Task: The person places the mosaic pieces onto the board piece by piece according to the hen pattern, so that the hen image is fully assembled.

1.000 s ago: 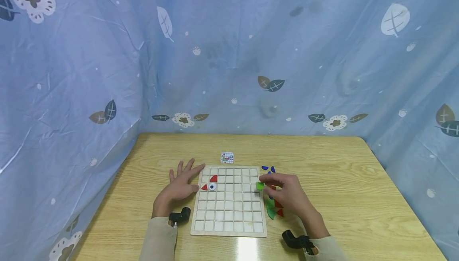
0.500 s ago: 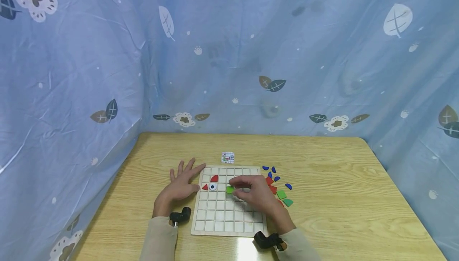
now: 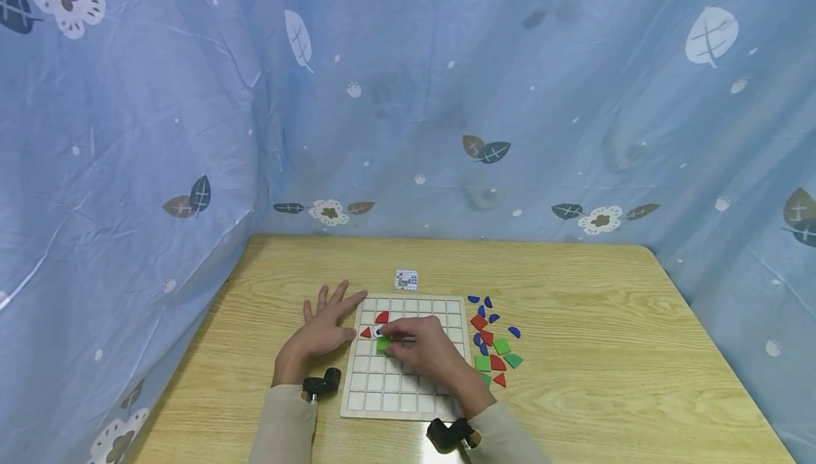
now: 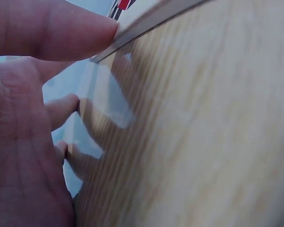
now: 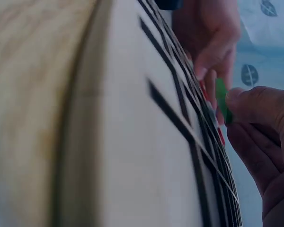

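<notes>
- Head view: the left hand (image 3: pixel 324 326) is resting at the left side of the grid board (image 3: pixel 372 402), fingers spread, thumb at the edge. The right hand (image 3: pixel 423 347) is pinching a green square (image 3: pixel 382 345) between thumb and fingers, over the cell just below the eye piece (image 3: pixel 377 331). A red triangle (image 3: pixel 366 333) and a red quarter-round (image 3: pixel 382 317) are lying in nearby cells. The pattern card (image 3: pixel 406 280) is lying beyond the board; loose pieces (image 3: pixel 501 346) are lying to its right on the table (image 3: pixel 574 308).
- Left wrist view: the thumb is bearing against the board's edge, the other fingers standing apart. Judgement: this is serving as a brace, worth keeping light and steady.
- Right wrist view: the green square is showing nearly edge-on at the fingertips; whether it is touching the board, one cannot tell. Judgement: seating it well is calling for sides squared to the cell walls, a level release, a gentle press, and fingertips staying off the eye piece.
</notes>
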Demonstrator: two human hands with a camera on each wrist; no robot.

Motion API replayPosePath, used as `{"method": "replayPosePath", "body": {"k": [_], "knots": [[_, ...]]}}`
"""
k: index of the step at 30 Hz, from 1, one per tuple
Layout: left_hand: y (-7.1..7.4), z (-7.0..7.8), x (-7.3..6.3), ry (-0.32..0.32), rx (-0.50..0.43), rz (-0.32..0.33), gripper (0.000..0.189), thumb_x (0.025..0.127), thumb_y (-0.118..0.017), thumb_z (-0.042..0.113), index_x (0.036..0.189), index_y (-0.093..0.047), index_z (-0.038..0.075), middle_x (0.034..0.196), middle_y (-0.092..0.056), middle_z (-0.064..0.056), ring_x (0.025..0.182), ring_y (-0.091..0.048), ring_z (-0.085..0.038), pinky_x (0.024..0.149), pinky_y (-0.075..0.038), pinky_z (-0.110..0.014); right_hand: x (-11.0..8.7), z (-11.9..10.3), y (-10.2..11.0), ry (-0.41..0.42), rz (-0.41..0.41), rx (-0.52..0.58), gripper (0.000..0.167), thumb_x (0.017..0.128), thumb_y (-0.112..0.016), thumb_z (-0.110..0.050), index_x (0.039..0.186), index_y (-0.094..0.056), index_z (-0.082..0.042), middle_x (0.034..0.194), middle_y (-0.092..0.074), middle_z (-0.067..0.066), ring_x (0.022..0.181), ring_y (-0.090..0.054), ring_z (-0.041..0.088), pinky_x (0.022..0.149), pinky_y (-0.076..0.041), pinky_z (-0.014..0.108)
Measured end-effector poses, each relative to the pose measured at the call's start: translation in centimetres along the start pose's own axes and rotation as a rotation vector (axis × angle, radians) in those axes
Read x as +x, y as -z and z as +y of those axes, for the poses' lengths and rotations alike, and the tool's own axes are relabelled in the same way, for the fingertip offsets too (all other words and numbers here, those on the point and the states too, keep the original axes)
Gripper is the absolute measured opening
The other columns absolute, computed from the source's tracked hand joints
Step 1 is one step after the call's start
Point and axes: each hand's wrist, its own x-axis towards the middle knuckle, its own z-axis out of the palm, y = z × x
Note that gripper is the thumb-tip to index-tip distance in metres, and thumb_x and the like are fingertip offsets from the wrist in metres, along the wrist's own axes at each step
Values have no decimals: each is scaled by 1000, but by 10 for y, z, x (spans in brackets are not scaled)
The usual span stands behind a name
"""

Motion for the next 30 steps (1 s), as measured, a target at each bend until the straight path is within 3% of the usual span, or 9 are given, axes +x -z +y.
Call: {"method": "replayPosePath", "body": {"k": [10, 16, 24, 30], "knots": [[-1, 0, 1, -1, 10, 7, 78, 95, -67, 10, 169, -45, 21, 185, -9, -20, 167, 17, -53, 123, 22, -79, 3, -8, -9, 5, -23, -158, 27, 96, -84, -11, 122, -84, -15, 116, -84, -3, 103, -76, 3, 94, -63, 27], [0, 1, 0, 3, 0, 9, 79, 93, -67, 9, 168, -46, 21, 184, -9, -21, 167, 17, -53, 122, 22, -79, 2, -10, -12, 9, -26, -207, 27, 96, -85, -14, 123, -84, -18, 115, -84, -5, 94, -72, 2, 91, -62, 25], [1, 2, -1, -1, -8, 5, 79, 93, -67, 9, 169, -46, 20, 184, -8, -20, 167, 18, -53, 122, 23, -79, 2, -5, -13, 58, -9, -187, 25, 94, -85, -10, 118, -85, -16, 111, -85, -3, 93, -74, 3, 87, -63, 26], [0, 1, -1, -1, 1, 9, 79, 93, -67, 10, 169, -46, 20, 184, -8, -21, 167, 17, -54, 122, 22, -79, -1, -7, -6, 6, -26, -94, 26, 95, -84, -11, 121, -84, -15, 114, -85, -4, 101, -76, 3, 92, -64, 28]]}}
